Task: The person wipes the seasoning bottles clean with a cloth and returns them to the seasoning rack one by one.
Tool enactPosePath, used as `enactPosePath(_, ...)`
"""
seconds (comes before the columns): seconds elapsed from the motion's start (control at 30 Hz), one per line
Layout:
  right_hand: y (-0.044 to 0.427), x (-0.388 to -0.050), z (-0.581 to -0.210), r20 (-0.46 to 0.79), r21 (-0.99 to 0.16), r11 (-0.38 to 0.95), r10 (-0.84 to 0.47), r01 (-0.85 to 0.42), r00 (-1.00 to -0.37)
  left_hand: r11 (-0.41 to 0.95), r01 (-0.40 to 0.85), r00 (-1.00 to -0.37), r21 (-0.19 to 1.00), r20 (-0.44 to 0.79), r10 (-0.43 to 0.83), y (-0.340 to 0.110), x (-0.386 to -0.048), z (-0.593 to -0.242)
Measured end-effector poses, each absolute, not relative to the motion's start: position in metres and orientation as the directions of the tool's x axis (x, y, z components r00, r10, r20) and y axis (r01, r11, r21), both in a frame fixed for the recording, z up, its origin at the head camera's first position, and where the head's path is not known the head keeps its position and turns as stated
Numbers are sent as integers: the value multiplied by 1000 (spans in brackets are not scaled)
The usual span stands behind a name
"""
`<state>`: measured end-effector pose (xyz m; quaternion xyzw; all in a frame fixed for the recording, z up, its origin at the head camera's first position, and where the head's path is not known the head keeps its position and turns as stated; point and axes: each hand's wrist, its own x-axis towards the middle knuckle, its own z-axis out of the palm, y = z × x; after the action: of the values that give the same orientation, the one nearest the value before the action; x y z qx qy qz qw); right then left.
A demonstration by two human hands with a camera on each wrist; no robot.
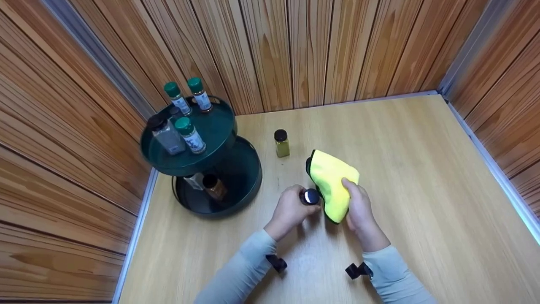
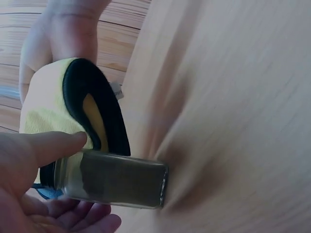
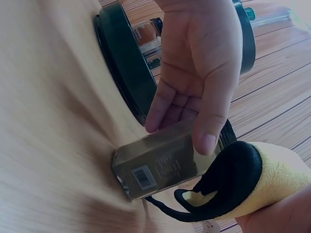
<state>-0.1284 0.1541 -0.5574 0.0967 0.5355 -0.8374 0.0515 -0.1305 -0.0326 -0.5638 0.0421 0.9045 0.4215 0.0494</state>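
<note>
Glass spice jar point(image 3: 163, 158) pinched in my left hand point(image 1: 291, 209) over the tabletop point(image 1: 422, 190), black-edged yellow cloth point(image 1: 333, 181) gripped in my right hand point(image 1: 359, 207) just beside it; looks like wipe-down step, next calls for pressing cloth to glass.

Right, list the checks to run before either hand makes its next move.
1. Left hand grips the jar: ok.
2. Right hand holds the cloth: ok.
3. Dark cap on the held jar: ok; tightness, cannot tell.
4. One hand free: not ok, both are occupied.
5. Yellow-green jar upright, apart from both hands: ok.
6. Cloth touching the held jar: cannot tell.
</note>
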Motion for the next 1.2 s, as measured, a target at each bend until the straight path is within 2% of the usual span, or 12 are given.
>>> enactPosePath(0.3, 143, -126, -560, -209, -919, -344, 7, 194, -978, 553, 93, -960, 828, -73, 271, -43, -136, -566)
enactPosePath(0.47, 132, -121, -576, -205, -936, -309, 84, 170, -975, 538, 48, -958, 841, -115, 264, -44, -137, -566)
enactPosePath(0.63, 127, -119, -598, -284, -935, -247, 85, 256, -955, 550, 44, -960, 834, -117, 254, -44, -137, -564)
enactPosePath(0.77, 130, -124, -590, -314, -932, -210, 65, 295, -947, 553, 53, -961, 832, -107, 253, -43, -137, -562)
enactPosePath(0.97, 132, -125, -559, -257, -933, -278, 68, 229, -964, 568, 78, -960, 820, -91, 263, -41, -135, -562)
enactPosePath(1.1, 128, -123, -569, -221, -934, -307, 84, 185, -972, 610, 100, -966, 786, -71, 249, -42, -135, -561)
enactPosePath(1.2, 127, -122, -586, -252, -923, -319, 82, 214, -964, 621, 99, -966, 777, -76, 249, -42, -135, -561)
